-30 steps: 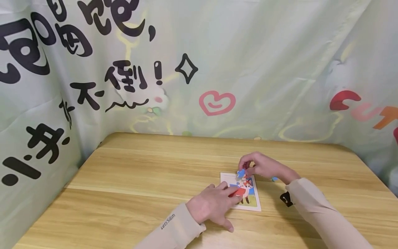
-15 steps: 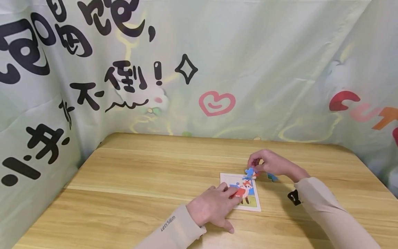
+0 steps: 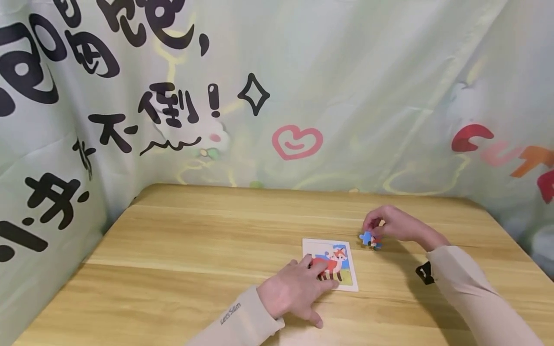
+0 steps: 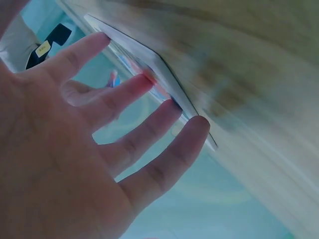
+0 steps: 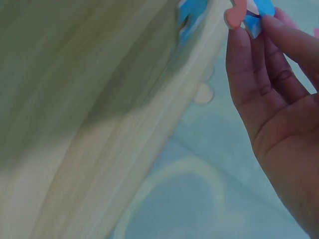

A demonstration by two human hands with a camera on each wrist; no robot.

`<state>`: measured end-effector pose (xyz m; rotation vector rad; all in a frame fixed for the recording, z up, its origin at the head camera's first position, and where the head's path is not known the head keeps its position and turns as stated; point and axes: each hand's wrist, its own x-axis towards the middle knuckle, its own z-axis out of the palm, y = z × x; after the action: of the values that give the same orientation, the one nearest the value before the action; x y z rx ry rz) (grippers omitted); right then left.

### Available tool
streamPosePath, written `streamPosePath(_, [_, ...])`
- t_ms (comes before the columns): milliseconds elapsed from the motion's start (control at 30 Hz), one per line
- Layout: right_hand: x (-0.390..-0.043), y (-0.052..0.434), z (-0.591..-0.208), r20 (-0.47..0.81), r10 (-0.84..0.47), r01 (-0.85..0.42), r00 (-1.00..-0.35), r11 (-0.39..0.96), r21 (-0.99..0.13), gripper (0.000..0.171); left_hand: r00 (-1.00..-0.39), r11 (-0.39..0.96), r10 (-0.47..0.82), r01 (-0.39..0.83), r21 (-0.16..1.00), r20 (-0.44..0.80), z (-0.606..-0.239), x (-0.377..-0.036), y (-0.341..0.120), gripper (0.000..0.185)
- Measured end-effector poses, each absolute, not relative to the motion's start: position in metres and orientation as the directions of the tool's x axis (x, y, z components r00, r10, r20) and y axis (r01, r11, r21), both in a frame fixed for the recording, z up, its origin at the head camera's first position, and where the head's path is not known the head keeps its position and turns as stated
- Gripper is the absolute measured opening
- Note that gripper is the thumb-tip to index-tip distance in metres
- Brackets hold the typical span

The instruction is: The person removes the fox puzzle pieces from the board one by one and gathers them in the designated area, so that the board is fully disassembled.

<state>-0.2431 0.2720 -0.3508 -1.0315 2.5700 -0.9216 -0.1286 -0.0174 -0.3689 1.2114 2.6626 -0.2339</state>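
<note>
A white-bordered jigsaw puzzle board point(image 3: 309, 245) with a red fox picture lies flat on the wooden table. My left hand point(image 3: 295, 289) rests on it with fingers spread, covering its lower left part; in the left wrist view the fingertips point(image 4: 197, 124) meet the board's surface. To the right of the board, my right hand point(image 3: 391, 225) pinches a blue and orange puzzle piece point(image 5: 253, 22) between thumb and fingers, above the table. A second, blue puzzle piece point(image 5: 192, 19) lies on the table just below it, partly overlapped by the held piece in the head view.
The wooden table point(image 3: 195, 240) extends on all sides of the board. Behind it hangs a pale curtain point(image 3: 355, 96) with printed lettering and a pink heart. A black tag point(image 3: 425, 273) hangs by the right sleeve.
My right hand has carried the puzzle piece rightward, off the board's top edge to above the loose piece. My left hand stays on the board. The head view has shifted slightly.
</note>
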Motion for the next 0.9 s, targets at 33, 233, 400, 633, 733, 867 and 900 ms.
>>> streamPosePath(33, [-0.243, 0.276, -0.351, 0.019, -0.686, -0.545, -0.727, 0.56, -0.624, 0.018, -0.643, 0.652, 0.723, 0.756, -0.059, -0.251, -0.369, -0.128, -0.018, 0.081])
streamPosePath(233, [-0.242, 0.298, -0.351, 0.024, -0.692, -0.567, -0.722, 0.571, -0.594, 0.021, -0.637, 0.645, 0.735, 0.762, -0.051, -0.23, -0.371, -0.125, -0.019, 0.081])
streamPosePath(400, [-0.242, 0.311, -0.353, 0.029, -0.7, -0.578, -0.714, 0.565, -0.589, 0.019, -0.645, 0.65, 0.726, 0.757, -0.067, -0.238, -0.37, -0.125, -0.018, 0.08])
streamPosePath(633, [-0.242, 0.323, -0.357, -0.028, -0.67, -0.528, -0.741, 0.608, -0.593, 0.017, -0.649, 0.656, 0.71, 0.75, -0.078, -0.273, -0.367, -0.125, -0.019, 0.082])
streamPosePath(733, [-0.243, 0.325, -0.358, -0.052, -0.655, -0.504, -0.754, 0.627, -0.594, 0.018, -0.64, 0.641, 0.723, 0.762, -0.093, -0.259, -0.367, -0.125, -0.02, 0.083])
streamPosePath(867, [-0.243, 0.327, -0.36, -0.081, -0.642, -0.468, -0.763, 0.634, -0.616, 0.018, -0.632, 0.631, 0.738, 0.771, -0.092, -0.237, -0.368, -0.123, -0.02, 0.086])
streamPosePath(900, [-0.242, 0.327, -0.361, -0.088, -0.64, -0.458, -0.763, 0.632, -0.626, 0.018, -0.632, 0.631, 0.74, 0.771, -0.089, -0.231, -0.368, -0.123, -0.019, 0.086])
